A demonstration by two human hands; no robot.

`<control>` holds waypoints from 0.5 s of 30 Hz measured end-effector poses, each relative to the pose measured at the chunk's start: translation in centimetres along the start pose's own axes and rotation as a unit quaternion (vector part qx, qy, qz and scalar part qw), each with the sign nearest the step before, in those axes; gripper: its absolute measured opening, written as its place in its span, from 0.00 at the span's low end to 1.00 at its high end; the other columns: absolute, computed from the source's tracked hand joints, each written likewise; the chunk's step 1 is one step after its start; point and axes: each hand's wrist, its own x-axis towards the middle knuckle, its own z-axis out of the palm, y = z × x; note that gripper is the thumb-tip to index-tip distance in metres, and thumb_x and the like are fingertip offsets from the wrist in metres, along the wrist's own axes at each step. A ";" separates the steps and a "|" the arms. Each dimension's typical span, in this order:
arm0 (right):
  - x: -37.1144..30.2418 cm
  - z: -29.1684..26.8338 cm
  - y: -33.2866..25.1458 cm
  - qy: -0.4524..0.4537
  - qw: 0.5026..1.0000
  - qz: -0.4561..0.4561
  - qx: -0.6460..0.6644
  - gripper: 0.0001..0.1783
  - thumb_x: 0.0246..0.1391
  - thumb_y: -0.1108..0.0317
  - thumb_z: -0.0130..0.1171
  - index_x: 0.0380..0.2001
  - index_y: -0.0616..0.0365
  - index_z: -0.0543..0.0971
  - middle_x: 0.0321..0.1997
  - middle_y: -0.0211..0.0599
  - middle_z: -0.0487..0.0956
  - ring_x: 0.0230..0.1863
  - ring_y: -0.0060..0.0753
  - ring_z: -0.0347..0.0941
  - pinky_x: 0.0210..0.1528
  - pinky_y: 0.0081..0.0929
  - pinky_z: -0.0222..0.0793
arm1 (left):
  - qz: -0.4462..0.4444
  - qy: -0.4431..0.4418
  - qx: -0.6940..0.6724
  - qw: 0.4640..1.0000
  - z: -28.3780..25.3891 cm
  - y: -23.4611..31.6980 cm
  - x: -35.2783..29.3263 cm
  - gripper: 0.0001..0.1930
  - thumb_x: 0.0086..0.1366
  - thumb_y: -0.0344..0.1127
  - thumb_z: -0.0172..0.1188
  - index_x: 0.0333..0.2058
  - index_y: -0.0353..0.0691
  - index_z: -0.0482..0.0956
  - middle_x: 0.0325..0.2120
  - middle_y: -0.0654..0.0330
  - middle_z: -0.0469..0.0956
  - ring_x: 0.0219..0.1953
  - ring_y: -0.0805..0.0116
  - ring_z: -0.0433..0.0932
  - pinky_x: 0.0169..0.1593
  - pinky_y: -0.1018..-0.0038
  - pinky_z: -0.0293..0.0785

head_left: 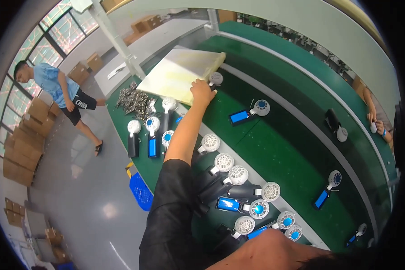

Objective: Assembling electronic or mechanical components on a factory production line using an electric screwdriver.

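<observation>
White handheld fan [216, 78] at upper centre of frame, beside pale slab [180, 72]. Left hand [203, 92] at its dark handle [213, 86], fingers [196, 83] curled; grip partly hidden, can't tell if closed on it. Bare forearm [184, 137] reaches up past black sleeve [168, 207]. Right grip out of frame, can't tell.

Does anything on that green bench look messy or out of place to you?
Mainly the heap of small metallic parts near the left edge of the green bench. It sprawls loosely with no tray visible around it, so it looks almost spilled, though that may be deliberate. No damage is evident.
</observation>
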 end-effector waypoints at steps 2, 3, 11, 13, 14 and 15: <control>0.3 1.0 5.3 -0.013 1.000 -0.025 0.005 0.32 0.66 0.48 0.46 0.58 0.66 0.75 0.64 0.67 0.68 0.59 0.73 0.67 0.62 0.59 0.63 | 0.011 -0.024 0.008 1.000 -0.5 -2.1 -1.8 0.40 0.51 0.61 0.74 0.51 0.32 0.78 0.49 0.52 0.75 0.53 0.53 0.74 0.51 0.57 0.77; 0.9 0.1 8.5 -0.019 0.999 -0.037 0.007 0.32 0.66 0.48 0.45 0.58 0.66 0.75 0.64 0.67 0.68 0.59 0.73 0.67 0.62 0.59 0.63 | 0.032 -0.040 0.012 0.999 -0.7 -3.1 -2.6 0.39 0.51 0.60 0.74 0.51 0.33 0.78 0.49 0.52 0.75 0.52 0.52 0.74 0.51 0.56 0.76; 6.3 -1.7 5.1 -0.035 0.996 -0.075 0.042 0.32 0.66 0.48 0.45 0.59 0.66 0.74 0.65 0.66 0.67 0.60 0.72 0.66 0.63 0.59 0.62 | 0.157 0.131 0.102 0.973 0.0 -0.3 -8.7 0.30 0.54 0.51 0.70 0.48 0.33 0.77 0.44 0.48 0.75 0.50 0.49 0.75 0.46 0.49 0.74; 7.7 -2.2 3.8 -0.041 0.995 -0.084 0.047 0.32 0.66 0.48 0.45 0.59 0.66 0.73 0.66 0.66 0.67 0.61 0.72 0.65 0.63 0.59 0.62 | 0.174 0.045 0.035 0.983 -0.7 0.8 -8.8 0.26 0.55 0.46 0.69 0.47 0.34 0.76 0.44 0.49 0.75 0.48 0.48 0.76 0.45 0.50 0.74; 8.4 -2.7 3.3 -0.046 0.994 -0.088 0.049 0.32 0.66 0.48 0.44 0.59 0.66 0.73 0.66 0.66 0.67 0.61 0.72 0.65 0.64 0.59 0.61 | 0.182 0.000 0.000 0.983 -1.1 1.0 -8.8 0.24 0.56 0.44 0.68 0.46 0.34 0.76 0.44 0.49 0.75 0.48 0.48 0.76 0.44 0.51 0.74; 8.7 -3.3 2.7 -0.050 0.993 -0.091 0.050 0.32 0.66 0.48 0.44 0.59 0.66 0.73 0.66 0.66 0.67 0.61 0.72 0.65 0.64 0.59 0.61 | 0.180 -0.004 -0.002 0.984 -1.6 0.8 -8.6 0.24 0.56 0.44 0.68 0.46 0.34 0.76 0.44 0.49 0.75 0.48 0.48 0.76 0.44 0.51 0.74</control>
